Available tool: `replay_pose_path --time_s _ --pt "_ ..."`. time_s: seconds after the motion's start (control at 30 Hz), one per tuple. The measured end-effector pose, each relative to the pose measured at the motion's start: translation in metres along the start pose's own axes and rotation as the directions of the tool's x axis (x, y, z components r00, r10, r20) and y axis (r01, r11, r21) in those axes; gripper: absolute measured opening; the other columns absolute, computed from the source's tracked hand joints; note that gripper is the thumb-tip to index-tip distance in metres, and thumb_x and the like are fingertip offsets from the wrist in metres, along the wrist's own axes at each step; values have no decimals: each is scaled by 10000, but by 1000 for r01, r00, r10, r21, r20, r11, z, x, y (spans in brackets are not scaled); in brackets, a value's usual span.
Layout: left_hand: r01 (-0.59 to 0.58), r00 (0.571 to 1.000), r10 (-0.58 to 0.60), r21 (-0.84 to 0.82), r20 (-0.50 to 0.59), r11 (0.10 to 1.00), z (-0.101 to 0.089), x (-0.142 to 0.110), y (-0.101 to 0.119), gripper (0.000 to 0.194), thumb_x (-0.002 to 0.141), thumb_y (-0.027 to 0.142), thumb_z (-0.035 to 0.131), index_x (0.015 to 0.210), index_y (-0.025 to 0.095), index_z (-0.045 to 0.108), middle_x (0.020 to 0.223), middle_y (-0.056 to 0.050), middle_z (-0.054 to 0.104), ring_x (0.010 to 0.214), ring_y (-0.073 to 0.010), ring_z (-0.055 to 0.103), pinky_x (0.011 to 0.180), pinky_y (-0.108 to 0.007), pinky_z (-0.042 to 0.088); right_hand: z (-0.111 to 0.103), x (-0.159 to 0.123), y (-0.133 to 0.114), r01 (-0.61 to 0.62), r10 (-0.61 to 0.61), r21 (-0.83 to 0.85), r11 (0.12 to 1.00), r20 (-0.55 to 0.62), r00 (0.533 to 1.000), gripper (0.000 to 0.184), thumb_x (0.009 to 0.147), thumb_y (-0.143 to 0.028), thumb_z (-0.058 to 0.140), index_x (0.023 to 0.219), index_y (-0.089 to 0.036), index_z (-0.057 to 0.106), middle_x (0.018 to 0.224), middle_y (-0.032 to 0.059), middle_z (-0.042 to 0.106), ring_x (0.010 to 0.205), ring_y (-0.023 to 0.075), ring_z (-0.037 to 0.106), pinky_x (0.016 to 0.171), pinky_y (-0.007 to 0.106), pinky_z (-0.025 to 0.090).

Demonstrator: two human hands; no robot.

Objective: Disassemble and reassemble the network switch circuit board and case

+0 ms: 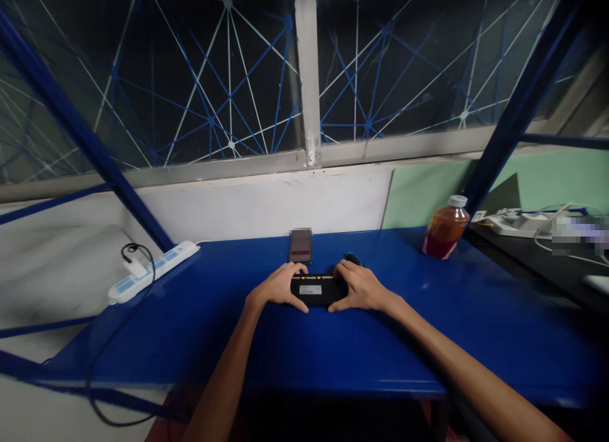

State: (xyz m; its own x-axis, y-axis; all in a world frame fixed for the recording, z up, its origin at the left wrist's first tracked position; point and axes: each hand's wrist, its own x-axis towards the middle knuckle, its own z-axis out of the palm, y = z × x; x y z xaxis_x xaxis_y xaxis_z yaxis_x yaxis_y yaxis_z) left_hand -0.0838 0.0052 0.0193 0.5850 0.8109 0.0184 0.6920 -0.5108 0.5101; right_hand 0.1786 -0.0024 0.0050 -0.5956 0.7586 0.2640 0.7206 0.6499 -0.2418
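A flat black rectangular device [324, 292] lies on the blue table in front of me, with a pale label on its top and small yellow marks along its far edge. My left hand [280, 285] grips its left end, thumb on the near side and fingers at the far side. At the right end, my right hand [360, 286] holds it the same way. Just beyond the device is a phone [301, 246], partly blurred out. A small dark object [353, 259] shows behind my right fingers; its kind I cannot make out.
On the blue table [190, 340], a white power strip [157, 271] with a plug and black cable stands at the left. A bottle of reddish-brown drink [446, 229] is at the back right. Cables and other items lie on a dark surface [518, 258] farther right. Blue frame posts flank the table.
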Motion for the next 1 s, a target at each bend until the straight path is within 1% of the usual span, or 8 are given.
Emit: replay_pose_path --time_s 0.2,0.4,0.57,0.73,0.83,1.0 --pt "23 1000 -23 -1 1 1000 0 0 1 806 437 560 818 1130 259 536 1087 -57 548 1011 -277 510 864 -367 399 0 -1 0 4 -5 -27 1000 -23 1000 738 573 -791 600 970 -170 557 980 97 590 853 255 583 642 331 430" --pt "24 1000 -24 12 6 1000 0 0 0 796 449 558 813 1131 258 532 1079 -56 547 1005 -274 508 860 -367 397 -2 -1 -3 7 -8 -42 999 -16 1000 744 594 -809 562 967 -165 574 954 100 604 842 259 589 630 328 433" --pt "33 999 -33 17 12 999 0 0 -1 787 459 529 814 1141 261 527 1079 -55 547 998 -273 512 865 -375 397 -2 -1 -3 1 -1 -21 1000 -17 1000 730 589 -798 581 973 -176 571 965 97 600 838 254 591 627 321 437" --pt "39 999 -39 24 -1 999 -1 -2 4 757 478 493 817 1143 262 538 1084 -57 559 1004 -279 523 866 -383 410 -1 -2 -3 -2 2 -16 1000 -41 999 724 571 -783 610 966 -178 578 983 104 604 854 264 588 629 329 436" --pt "36 999 -36 13 -12 999 -3 -2 7 736 495 486 813 1147 259 558 1103 -59 577 1018 -283 538 877 -388 417 -4 -2 -4 -18 18 3 1000 -76 997 679 581 -757 625 942 -184 576 984 93 612 840 252 589 639 325 427" --pt "30 999 -32 -80 -28 996 -8 -3 12 724 534 512 792 1174 242 590 1132 -67 614 1028 -278 568 889 -379 430 -12 -2 -3 -42 54 103 994 -123 991 561 583 -666 680 874 -200 568 875 41 625 769 207 572 653 301 403"
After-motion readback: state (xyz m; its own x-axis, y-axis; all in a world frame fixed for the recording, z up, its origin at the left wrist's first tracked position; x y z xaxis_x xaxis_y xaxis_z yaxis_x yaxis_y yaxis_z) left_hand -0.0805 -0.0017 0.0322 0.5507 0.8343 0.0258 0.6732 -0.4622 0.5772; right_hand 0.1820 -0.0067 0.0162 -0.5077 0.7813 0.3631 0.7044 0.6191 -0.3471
